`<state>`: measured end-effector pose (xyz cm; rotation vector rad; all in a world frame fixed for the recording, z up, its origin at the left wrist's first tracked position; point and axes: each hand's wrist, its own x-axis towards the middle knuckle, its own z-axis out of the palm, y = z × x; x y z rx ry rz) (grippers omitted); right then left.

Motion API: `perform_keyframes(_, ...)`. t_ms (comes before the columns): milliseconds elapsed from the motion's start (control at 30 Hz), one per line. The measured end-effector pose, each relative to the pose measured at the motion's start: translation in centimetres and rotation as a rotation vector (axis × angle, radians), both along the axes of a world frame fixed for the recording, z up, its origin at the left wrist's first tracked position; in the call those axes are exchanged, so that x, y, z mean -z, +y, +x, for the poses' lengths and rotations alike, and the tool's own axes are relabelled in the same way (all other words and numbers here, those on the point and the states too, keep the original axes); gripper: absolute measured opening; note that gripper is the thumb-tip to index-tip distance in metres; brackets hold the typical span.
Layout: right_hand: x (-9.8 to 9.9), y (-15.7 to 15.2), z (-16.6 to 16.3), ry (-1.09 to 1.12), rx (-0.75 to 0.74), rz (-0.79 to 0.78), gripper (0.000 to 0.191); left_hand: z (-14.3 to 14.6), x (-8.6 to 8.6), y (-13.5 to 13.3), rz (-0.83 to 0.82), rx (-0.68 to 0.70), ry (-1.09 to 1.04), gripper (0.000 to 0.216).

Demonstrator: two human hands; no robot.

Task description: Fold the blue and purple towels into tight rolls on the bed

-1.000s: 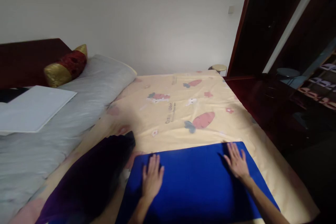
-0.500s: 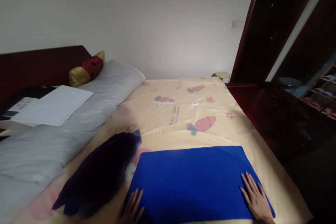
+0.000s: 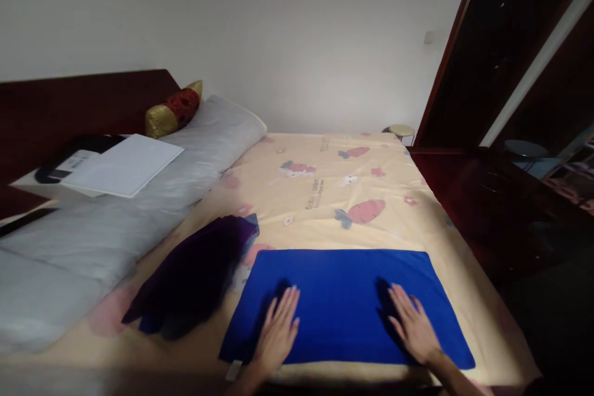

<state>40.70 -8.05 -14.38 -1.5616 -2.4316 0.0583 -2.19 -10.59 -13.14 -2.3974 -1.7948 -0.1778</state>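
the blue cloth (image 3: 341, 306) lies spread flat on the bed (image 3: 315, 232), a rough rectangle with its long edges running crosswise. the person's left hand (image 3: 278, 331) is over the left part of the blue cloth, and the right hand (image 3: 414, 325) over its right part, with a broad stretch of blue between them. each grip is fully open, fingers straight and pointing toward the cloth's far edge, with nothing held; whether the palms press on the fabric or sit just above it cannot be told. dark shadows fall on the blue cloth to the left of each hand. at its near left corner is a small white tag (image 3: 234, 370). to the left of the blue cloth lies a rumpled dark purple cloth (image 3: 190, 278), and farther left runs the grey bedding (image 3: 111, 241), bearing a white panel (image 3: 125, 164) and, toward the far end, a red and gold bolster (image 3: 174, 112). beyond the blue cloth is a printed carrot (image 3: 366, 211); a round stool (image 3: 401, 130) stands well past it.
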Motion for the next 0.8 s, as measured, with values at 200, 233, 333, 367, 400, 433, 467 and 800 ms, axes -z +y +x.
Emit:
perform_keyframes(200, 2.3, -0.6, -13.0, 0.104, -0.115, -0.093, 0.058, 13.2, 2.0, 1.0, 0.049, 0.114, -0.084, 0.06)
perform_keyframes(233, 2.9, -1.2, -13.3, 0.109, -0.127, -0.1, 0.058, 13.7, 2.4, 0.5, 0.044, 0.115, -0.079, 0.06)
perform_keyframes(333, 3.6, -2.7, -12.1, 0.105, -0.128, -0.115, 0.06, 12.6, 3.0, -0.9, -0.001, 0.134, -0.075, 0.059)
perform_keyframes(367, 3.6, -3.0, -11.5, 0.103, -0.13, -0.121, 0.061, 11.8, 2.9, -1.2, -0.023, 0.154, -0.08, 0.061)
perform_keyframes(400, 3.4, -3.3, -10.9, 0.099, -0.138, -0.128, 0.062, 11.0, 2.7, -1.5, -0.048, 0.176, -0.085, 0.065)
perform_keyframes(433, 3.2, -3.5, -10.3, 0.096, -0.149, -0.136, 0.063, 10.2, 2.6, -1.6, -0.074, 0.189, -0.092, 0.07)
perform_keyframes(467, 2.9, -3.7, -9.8, 0.096, -0.156, -0.144, 0.064, 9.5, 2.4, -1.7, -0.1, 0.186, -0.1, 0.076)
perform_keyframes(800, 1.1, -5.8, -4.4, 0.067, -0.554, -0.312, 0.069, 5.0, -0.9, -5.2, -0.501, 0.343, -0.182, 0.071)
